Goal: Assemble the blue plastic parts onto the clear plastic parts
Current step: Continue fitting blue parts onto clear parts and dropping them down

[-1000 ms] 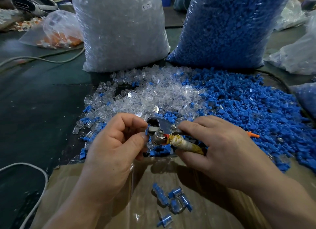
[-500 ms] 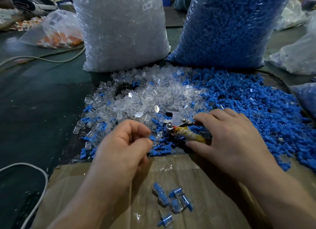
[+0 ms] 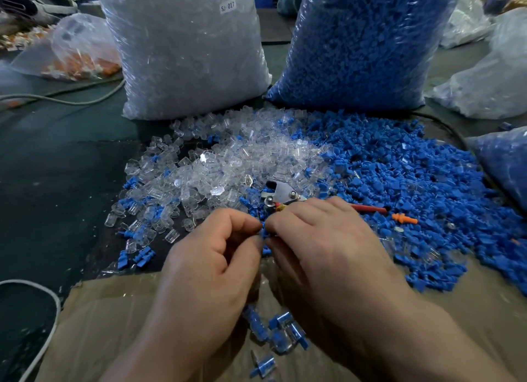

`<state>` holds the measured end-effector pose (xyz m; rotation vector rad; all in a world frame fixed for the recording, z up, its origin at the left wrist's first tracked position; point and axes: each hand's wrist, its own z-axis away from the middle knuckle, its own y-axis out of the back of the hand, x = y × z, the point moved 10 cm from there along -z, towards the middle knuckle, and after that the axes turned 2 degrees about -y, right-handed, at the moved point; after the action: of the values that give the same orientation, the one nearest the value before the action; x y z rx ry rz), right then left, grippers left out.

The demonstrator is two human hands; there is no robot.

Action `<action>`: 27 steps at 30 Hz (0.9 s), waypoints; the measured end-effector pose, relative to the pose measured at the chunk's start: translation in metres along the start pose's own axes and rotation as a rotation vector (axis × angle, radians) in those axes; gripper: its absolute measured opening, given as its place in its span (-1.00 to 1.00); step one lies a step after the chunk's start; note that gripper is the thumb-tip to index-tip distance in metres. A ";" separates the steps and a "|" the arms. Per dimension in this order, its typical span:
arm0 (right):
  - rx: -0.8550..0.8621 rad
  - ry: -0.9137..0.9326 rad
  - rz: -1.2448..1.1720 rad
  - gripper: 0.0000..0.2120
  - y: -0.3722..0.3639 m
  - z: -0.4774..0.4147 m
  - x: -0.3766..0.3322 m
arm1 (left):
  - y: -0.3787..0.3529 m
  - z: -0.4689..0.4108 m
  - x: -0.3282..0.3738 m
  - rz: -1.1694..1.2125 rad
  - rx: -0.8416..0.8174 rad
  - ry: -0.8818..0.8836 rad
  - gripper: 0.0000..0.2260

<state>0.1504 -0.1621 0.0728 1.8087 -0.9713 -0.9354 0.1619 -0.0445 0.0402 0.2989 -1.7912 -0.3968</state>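
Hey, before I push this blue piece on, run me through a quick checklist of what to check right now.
1. Blue part gripped: ok. The left hand pinches a blue part at its fingertips.
2. Clear part ready in the right hand: cannot tell. Its fingertips meet the blue part and hide what they hold.
3. Pliers out of the way: ok. They lie on the pile beyond the hands.
4. Clear parts within reach: ok. The clear pile lies just beyond the left hand.
5. Drop spot: ok. Finished pieces lie on the cardboard under the hands.
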 end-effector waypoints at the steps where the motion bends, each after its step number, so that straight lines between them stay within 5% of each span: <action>1: 0.003 -0.008 -0.014 -0.91 0.001 0.001 0.002 | 0.001 0.000 0.003 0.010 0.010 -0.023 -0.89; 4: 0.008 -0.010 -0.059 -0.93 0.000 0.003 0.003 | 0.009 -0.001 0.002 0.016 0.040 -0.002 -0.94; 9: 0.051 0.021 -0.133 -0.80 0.009 0.002 -0.008 | -0.006 0.001 -0.020 0.169 -0.139 0.225 -0.57; 13: -0.007 -0.060 -0.171 -0.76 0.008 0.001 -0.008 | -0.007 -0.001 -0.015 0.293 -0.155 0.164 -0.60; 15: -0.150 -0.275 -0.489 -0.78 -0.006 0.005 0.004 | -0.001 -0.003 0.001 0.193 -0.148 -0.009 -0.73; 17: -0.328 -0.550 -1.085 -0.82 -0.028 0.017 0.009 | -0.002 -0.001 0.014 0.131 -0.185 -0.131 -0.81; 19: -0.450 -0.641 -1.251 -0.81 -0.033 0.024 0.008 | -0.004 0.003 0.019 0.123 -0.259 -0.155 -0.76; 24: -0.338 -0.429 -0.304 -0.65 -0.018 0.018 0.034 | 0.010 -0.004 0.001 -0.157 -0.360 -0.062 -0.93; 27: -0.270 -0.350 -0.007 -0.69 -0.015 0.018 0.032 | -0.006 0.003 -0.011 -0.326 -0.565 -0.034 -0.92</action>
<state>0.1513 -0.1914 0.0462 1.4499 -0.9941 -1.3496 0.1613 -0.0451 0.0274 0.1813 -1.5849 -1.1169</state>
